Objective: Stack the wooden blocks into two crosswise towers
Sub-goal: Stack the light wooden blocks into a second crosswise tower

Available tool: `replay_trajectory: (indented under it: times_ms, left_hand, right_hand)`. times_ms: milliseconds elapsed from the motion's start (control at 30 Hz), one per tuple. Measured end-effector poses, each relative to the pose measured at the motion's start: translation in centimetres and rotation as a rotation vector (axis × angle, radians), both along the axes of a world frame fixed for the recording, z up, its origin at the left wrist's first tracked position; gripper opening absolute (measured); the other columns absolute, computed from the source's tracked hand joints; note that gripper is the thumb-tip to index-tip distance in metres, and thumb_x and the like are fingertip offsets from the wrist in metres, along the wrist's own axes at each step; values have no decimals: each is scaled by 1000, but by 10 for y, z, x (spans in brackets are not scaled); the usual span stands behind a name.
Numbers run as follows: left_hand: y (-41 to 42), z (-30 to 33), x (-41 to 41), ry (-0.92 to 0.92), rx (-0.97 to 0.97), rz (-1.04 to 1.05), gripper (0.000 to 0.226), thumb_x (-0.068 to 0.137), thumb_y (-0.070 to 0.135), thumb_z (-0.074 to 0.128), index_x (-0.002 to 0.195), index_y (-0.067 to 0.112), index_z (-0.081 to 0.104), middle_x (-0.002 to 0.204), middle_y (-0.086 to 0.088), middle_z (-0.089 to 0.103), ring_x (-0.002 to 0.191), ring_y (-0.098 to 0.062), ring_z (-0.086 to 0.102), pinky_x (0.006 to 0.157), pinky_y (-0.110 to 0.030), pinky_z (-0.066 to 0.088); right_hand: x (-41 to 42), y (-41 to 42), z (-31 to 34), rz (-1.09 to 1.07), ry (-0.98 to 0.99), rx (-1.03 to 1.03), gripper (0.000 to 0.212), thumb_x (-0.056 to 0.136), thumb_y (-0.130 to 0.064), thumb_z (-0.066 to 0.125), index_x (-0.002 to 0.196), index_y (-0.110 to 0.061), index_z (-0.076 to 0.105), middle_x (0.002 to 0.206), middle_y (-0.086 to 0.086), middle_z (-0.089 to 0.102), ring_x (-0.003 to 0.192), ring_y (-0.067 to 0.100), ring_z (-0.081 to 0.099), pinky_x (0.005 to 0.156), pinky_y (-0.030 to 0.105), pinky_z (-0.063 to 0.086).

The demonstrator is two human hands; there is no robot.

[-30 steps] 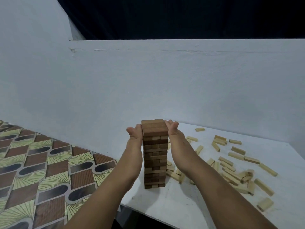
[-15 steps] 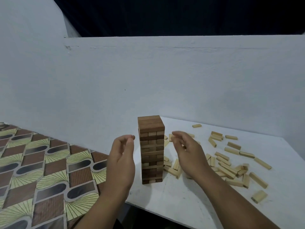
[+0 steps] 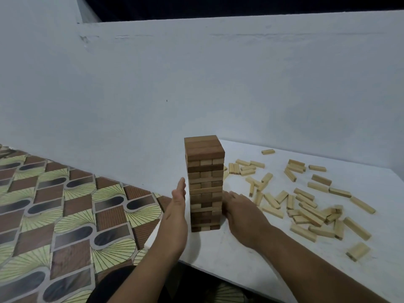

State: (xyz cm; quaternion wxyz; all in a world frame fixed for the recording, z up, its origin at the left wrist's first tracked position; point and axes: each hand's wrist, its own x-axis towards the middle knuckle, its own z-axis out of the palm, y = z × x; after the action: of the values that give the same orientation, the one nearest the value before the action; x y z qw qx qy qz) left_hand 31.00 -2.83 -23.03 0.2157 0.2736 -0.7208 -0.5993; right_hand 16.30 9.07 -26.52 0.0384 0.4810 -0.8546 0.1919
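Fingers of the left hand are held straight and together, the palm turned edge-on toward the tall tower of brown wooden blocks, just beside its left face — whether the fingertips touch the wood cannot be told. Fingers of the right hand reach in against the lower right side of the tower; their tips are hidden behind its edge, so whether they press flat or curl around a block cannot be told.

That tower stands upright near the front left corner of the white rectangular tabletop, its layers laid crosswise, each of three blocks, with darker and lighter wood mixed through the courses and a dark layer on top.

To the right of the tower lies a loose scatter of pale wooden blocks, spread flat over the tabletop at all angles — some touching or overlapping, others lying apart. One single pale block sits alone near the back, close to the plain whitish wall, and another short pale block lies by itself toward the front right.

Left of the table is a floor of patterned tiles in brown, yellow-green and dark ovals.
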Motion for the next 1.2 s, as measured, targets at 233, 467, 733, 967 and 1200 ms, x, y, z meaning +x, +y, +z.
replay_trajectory:
  times_ms: [233,467,733,967,1200]
  left_hand:
    - [4,-7,2,-63,-21,-38,67,83,78,0,144,61,21,158,17,27,148,-13,22,122,-45,11]
    - [27,-6,21,45,-15,232,38,103,50,25,129,42,52,131,23,50,126,-6,42,104,-34,33]
    - [64,-3,28,100,-76,416,15,101,32,45,91,31,56,94,7,62,94,-16,57,77,-36,43]
    - [103,13,12,74,-246,174,14,101,24,49,91,26,58,89,7,62,86,-8,56,67,-23,41]
    - [146,14,-18,69,-360,-20,15,100,26,49,89,23,58,79,5,60,65,5,52,57,-11,41]
  right_hand:
    - [-13,20,-9,-55,14,75,45,101,-11,39,144,-25,47,150,-3,45,135,23,42,114,39,34]
    - [-24,67,-3,-148,-19,123,46,104,-15,35,149,-24,37,158,-3,32,147,18,24,120,35,23]
    - [-12,129,-2,-243,-115,-56,45,108,-21,28,151,-32,32,161,-12,18,151,11,4,122,30,6]
    - [17,174,-14,-375,-170,-302,38,103,-23,44,140,-27,53,154,-2,39,148,13,19,114,32,26]
    - [19,199,-18,-496,-175,-387,27,100,-27,52,122,-26,66,132,-2,59,125,16,51,97,31,44]
